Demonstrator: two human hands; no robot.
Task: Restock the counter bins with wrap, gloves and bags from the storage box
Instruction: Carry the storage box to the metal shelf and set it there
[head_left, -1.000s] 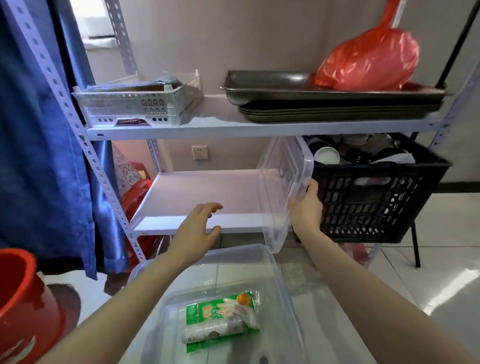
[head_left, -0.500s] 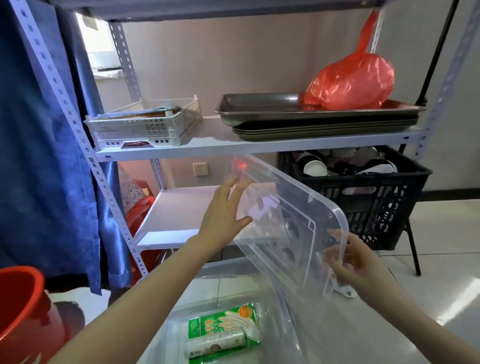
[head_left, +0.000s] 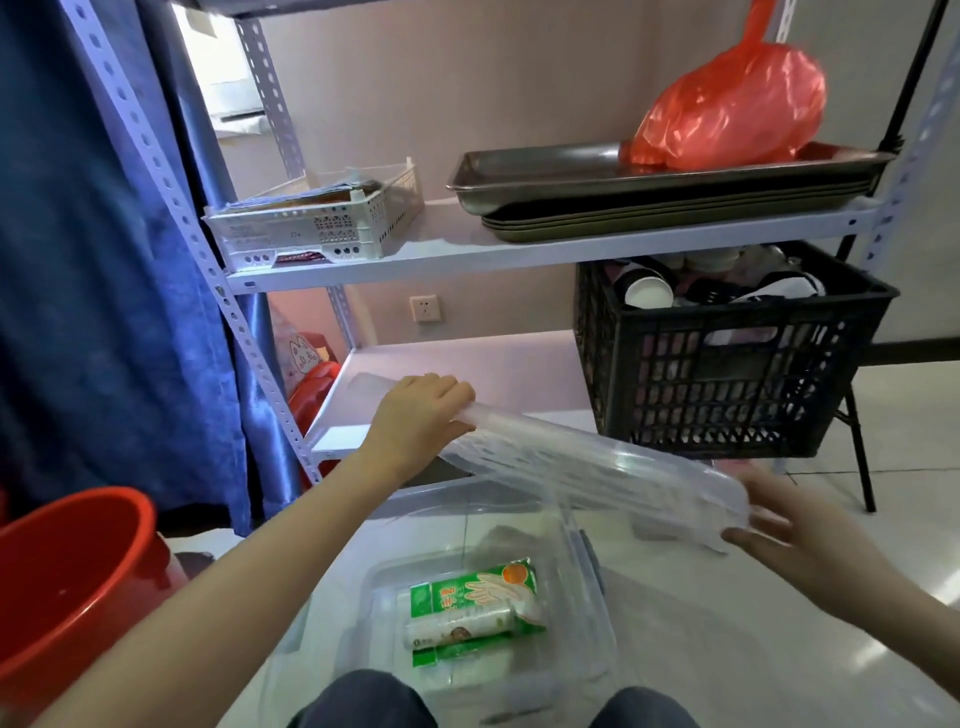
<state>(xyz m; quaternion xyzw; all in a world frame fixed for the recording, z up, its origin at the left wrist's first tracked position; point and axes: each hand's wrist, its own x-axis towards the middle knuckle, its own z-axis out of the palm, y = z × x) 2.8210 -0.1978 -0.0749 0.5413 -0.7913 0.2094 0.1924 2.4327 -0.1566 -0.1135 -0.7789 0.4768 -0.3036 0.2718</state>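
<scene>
L hand (head_left: 421, 415) grips lid (head_left: 597, 478) edge; R hand (head_left: 795, 525) maybe touching; box (head_left: 582, 540) open.

We face a red bag (head_left: 727, 109) on stacked steel trays (head_left: 649, 205), a black crate (head_left: 727, 384) of cups (head_left: 647, 296) beneath, and a red bucket (head_left: 67, 571) at left.

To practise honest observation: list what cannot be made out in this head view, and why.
Head view:
Right hand: motion blur; whether its fingers grip the lid is unclear.
Pack in the box: print too small to read.
Crate: its wall hides all but the top cups.
Red bag: opaque, contents hidden.
Bucket: cut off by the left edge.
</scene>
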